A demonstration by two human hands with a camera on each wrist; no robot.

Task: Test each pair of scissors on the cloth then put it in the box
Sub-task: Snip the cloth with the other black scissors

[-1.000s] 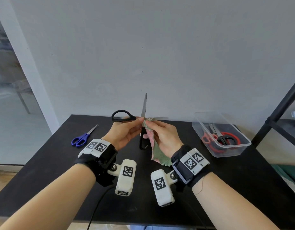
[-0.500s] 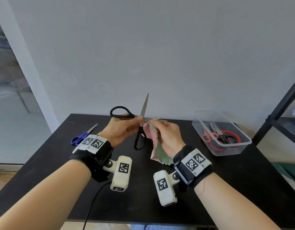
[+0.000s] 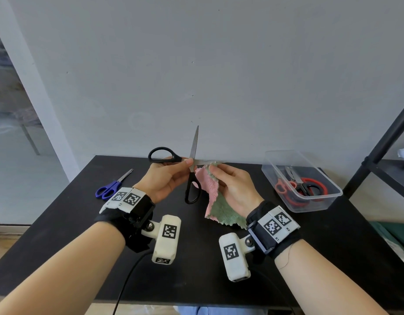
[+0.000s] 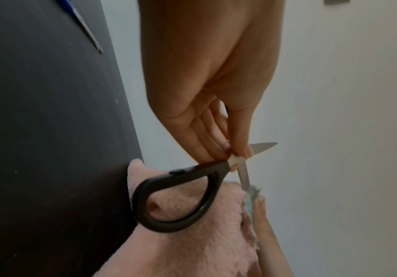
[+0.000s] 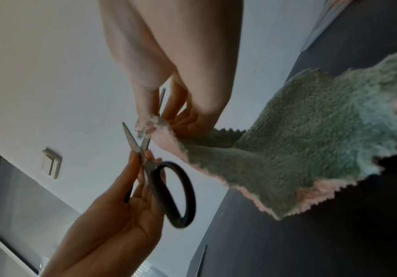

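Black-handled scissors (image 3: 193, 176) (image 4: 192, 191) (image 5: 168, 189) are held above the black table (image 3: 60, 223) with blades spread wide, one blade pointing up, the other lying level to the right. My left hand (image 3: 169, 176) pinches them near the pivot (image 4: 236, 155). My right hand (image 3: 230, 185) pinches the top edge of a pink and green cloth (image 3: 215, 201) (image 5: 311, 131) (image 4: 192, 243) against the level blade. The cloth hangs down from my right fingers (image 5: 145, 120). Blue-handled scissors (image 3: 111, 187) lie on the table to the left. A clear plastic box (image 3: 319, 201) at the right holds red and black scissors (image 3: 298, 185).
A grey wall stands close behind the table. A black shelf frame (image 3: 378, 160) rises at the far right, beside the box. A black cable (image 3: 126, 285) runs off the table's front edge below my left wrist. A glass door is at the left.
The scissors' upper handle loop rose and the blades stayed spread. My right hand shifted the cloth's top edge along the level blade, and both hands drifted slightly.
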